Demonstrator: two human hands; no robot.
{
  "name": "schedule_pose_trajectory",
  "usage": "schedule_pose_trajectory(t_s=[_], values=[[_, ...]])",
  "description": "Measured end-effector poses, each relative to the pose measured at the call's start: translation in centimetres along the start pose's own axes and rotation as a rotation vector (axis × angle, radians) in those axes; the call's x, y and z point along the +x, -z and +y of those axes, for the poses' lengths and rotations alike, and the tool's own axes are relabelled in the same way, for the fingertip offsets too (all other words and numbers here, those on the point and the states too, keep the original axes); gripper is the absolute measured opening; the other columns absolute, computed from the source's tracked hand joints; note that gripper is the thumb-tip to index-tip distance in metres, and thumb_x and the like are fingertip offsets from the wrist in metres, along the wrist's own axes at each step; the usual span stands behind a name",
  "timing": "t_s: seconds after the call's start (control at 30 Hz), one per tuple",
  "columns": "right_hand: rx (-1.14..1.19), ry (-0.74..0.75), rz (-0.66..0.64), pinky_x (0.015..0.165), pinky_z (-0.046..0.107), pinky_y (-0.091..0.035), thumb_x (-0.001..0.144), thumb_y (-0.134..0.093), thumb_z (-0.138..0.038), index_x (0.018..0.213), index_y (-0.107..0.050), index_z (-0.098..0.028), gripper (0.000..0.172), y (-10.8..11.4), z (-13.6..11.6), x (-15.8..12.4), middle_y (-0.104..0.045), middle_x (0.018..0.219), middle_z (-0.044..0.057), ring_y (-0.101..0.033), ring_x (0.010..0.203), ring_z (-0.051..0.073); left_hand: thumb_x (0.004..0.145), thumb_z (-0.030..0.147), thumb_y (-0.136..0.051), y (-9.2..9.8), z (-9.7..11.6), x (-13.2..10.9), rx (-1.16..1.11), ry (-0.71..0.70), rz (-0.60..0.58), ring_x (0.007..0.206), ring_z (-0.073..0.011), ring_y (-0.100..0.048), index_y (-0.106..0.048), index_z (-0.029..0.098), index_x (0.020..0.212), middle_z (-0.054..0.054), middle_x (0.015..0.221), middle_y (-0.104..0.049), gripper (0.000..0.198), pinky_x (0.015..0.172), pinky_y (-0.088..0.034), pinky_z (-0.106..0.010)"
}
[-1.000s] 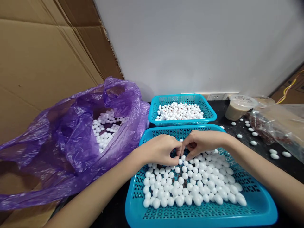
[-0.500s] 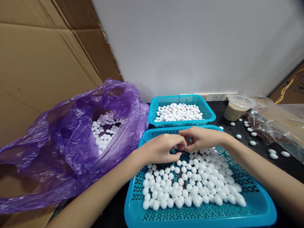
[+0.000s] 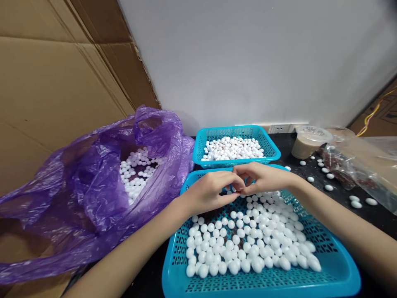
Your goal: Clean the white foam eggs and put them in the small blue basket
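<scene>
Both hands have risen off the white balls (image 3: 248,240) toward the far rim of the near blue basket (image 3: 173,265), where the balls lie loose. My left hand (image 3: 211,192) and right hand (image 3: 265,178) meet fingertip to fingertip, fingers curled closed; I cannot tell what they pinch.

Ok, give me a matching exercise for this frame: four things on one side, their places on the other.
Things: 1 purple bag; 2 far basket; 3 near basket; 4 lidded cup.
Places: A nearest the camera; B far right; C far left; D centre, at the back.
Pairs: 1-C; 2-D; 3-A; 4-B.
</scene>
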State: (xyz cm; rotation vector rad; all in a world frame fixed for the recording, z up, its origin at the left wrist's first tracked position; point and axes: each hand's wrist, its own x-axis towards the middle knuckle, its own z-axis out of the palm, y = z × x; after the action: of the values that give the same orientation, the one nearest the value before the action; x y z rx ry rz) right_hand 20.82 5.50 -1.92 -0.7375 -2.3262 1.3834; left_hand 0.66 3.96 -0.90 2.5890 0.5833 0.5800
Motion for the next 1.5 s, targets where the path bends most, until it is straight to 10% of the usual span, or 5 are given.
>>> schedule_pose_trajectory(t_s=[0.43,1.5], values=[[0.366,0.054,0.307,0.056,0.024,-0.045,0.075,-0.066,-0.027,0.085,-0.059,-0.016,0.017,0.7,0.0,0.6,-0.058,0.074,0.0,-0.055,0.059,0.009,0.078,0.019,-0.065,0.0,-0.2,0.0,-0.116,0.115,0.447,0.071,-0.0077,-0.062,-0.056,0.017,0.083,0.002,0.079,-0.062,0.01,0.066,-0.056,-0.018],[0.511,0.108,0.224,0.059,0.024,-0.044,0.083,-0.061,-0.027,0.094,-0.06,-0.014,0.017,0.8,0.2,0.5,-0.058,0.073,0.0,-0.056,0.062,0.01,0.076,0.017,-0.068,0.1,-0.2,0.0,-0.072,-0.027,0.504,0.071,-0.0091,-0.063,-0.056,0.017,0.08,0.002,0.076,-0.065,0.012,0.065,-0.056,-0.02]])
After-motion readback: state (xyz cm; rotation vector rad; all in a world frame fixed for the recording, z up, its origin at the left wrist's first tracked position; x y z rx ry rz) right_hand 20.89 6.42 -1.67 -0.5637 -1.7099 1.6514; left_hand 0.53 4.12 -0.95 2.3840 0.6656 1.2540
